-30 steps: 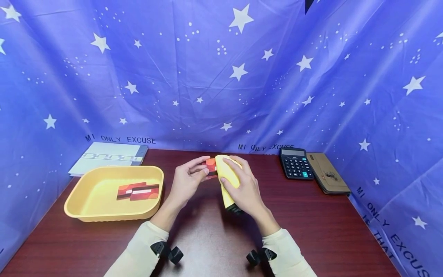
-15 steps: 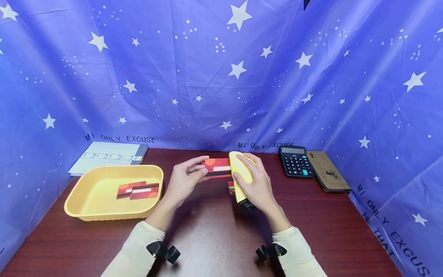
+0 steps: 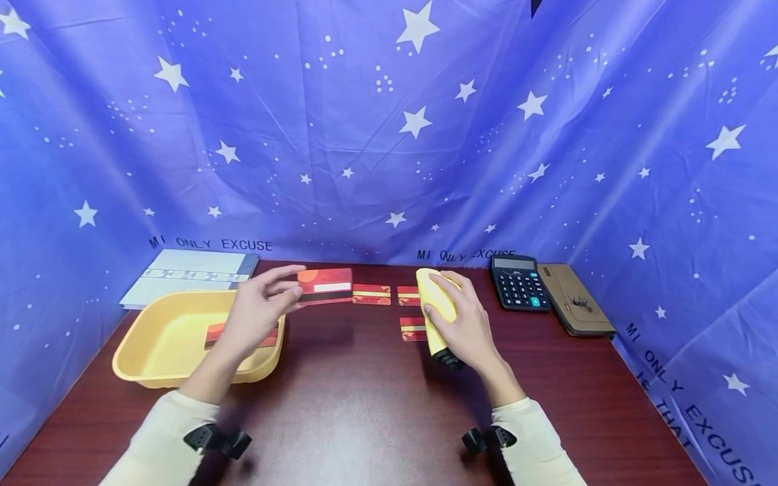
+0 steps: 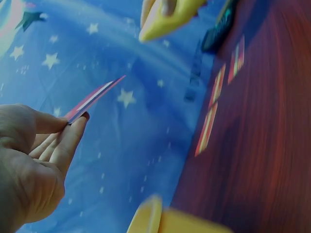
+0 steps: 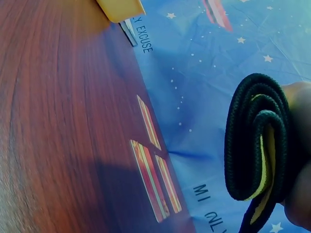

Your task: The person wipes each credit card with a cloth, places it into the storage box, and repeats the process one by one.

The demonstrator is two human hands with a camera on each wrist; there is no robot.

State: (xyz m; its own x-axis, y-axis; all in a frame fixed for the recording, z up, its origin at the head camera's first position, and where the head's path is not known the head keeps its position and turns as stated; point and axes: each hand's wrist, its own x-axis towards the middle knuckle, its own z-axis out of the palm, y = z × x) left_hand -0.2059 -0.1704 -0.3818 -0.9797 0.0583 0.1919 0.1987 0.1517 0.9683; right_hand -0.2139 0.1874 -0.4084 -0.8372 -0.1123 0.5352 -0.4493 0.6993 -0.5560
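Toward the tray point(image 3: 164, 341) the left hand point(image 3: 255, 314) had swung, pinching a card point(image 3: 328, 286) right of its rim; that edge-only hold could slip, dropping it. Farther right, a cloth point(image 3: 437, 302) lay in the right hand point(image 3: 464, 320), fingers curled round it.

A wood-grained, reddish-brown counter point(image 3: 352, 418) was shown. On its left, a yellow plastic tub point(image 3: 159, 341) was set down, with a pale notebook point(image 3: 182, 261) laid behind it. Near the middle, three gold-striped red cards point(image 3: 372, 295) were spread flat; farther right, a black desktop calculator point(image 3: 521, 287) was placed just beside a brown wallet point(image 3: 571, 300).
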